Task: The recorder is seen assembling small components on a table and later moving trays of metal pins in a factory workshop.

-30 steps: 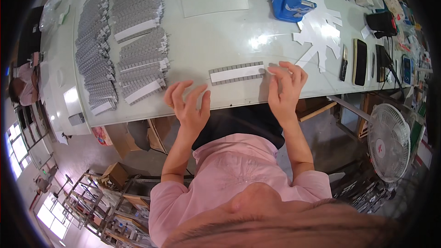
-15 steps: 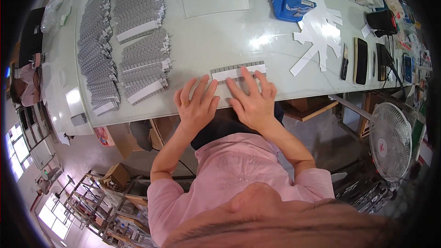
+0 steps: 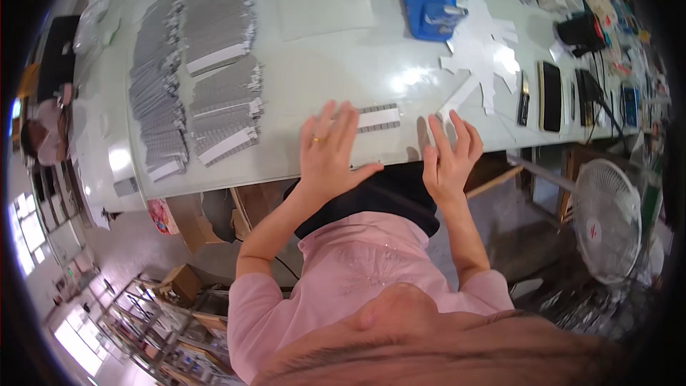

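A short strip of small grey tiles with a white band of tape [image 3: 379,117] along its middle lies near the table's front edge. My left hand [image 3: 329,149] is stretched out flat over the strip's left end and hides that part. My right hand [image 3: 451,156] is apart from the strip, off to its right, holding nothing, with its fingers spread. Its fingertips are close to the low end of a pile of white tape strips [image 3: 480,57]; whether they touch one I cannot tell.
Stacked grey tile strips [image 3: 218,14] cover the table's left side in two columns. A blue tape dispenser [image 3: 432,18] stands at the back. A craft knife [image 3: 524,100], a dark oblong block [image 3: 549,96] and cables lie at right. A white fan [image 3: 607,221] stands beside the table.
My left hand has slid right, onto the strip's left end. My right hand has come off the strip and moved right. The whole view has shifted slightly.
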Demonstrator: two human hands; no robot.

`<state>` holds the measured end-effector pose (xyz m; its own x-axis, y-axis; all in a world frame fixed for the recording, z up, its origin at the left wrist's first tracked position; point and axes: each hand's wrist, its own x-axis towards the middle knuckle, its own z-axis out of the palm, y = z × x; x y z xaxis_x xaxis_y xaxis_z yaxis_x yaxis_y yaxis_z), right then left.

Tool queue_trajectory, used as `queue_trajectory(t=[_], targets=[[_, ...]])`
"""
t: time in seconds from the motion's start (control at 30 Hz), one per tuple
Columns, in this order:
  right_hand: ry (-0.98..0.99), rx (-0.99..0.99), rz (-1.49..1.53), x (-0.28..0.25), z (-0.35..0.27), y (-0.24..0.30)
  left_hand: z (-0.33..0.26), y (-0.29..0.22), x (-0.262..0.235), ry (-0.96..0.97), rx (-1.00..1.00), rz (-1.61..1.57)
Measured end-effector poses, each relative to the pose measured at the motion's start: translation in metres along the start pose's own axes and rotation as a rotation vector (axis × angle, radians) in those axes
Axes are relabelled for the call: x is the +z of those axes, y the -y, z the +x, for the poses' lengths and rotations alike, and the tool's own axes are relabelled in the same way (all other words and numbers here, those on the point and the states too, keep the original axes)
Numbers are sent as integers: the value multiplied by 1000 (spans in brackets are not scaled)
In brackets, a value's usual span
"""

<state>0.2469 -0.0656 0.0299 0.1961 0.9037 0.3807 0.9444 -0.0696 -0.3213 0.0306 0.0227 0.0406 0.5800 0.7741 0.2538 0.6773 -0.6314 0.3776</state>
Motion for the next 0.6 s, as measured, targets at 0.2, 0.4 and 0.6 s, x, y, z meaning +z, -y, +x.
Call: queue_trajectory(t=[0.2, 0.4, 0.6], targets=[[-48, 15, -24, -2, -15, -14, -60, 34, 9, -90, 398, 122], [-91, -49, 78, 3, -8, 2, -97, 92, -46, -332, 213, 217], [-59, -112, 138, 10, 4, 33, -95, 154, -94, -388, 33, 579]])
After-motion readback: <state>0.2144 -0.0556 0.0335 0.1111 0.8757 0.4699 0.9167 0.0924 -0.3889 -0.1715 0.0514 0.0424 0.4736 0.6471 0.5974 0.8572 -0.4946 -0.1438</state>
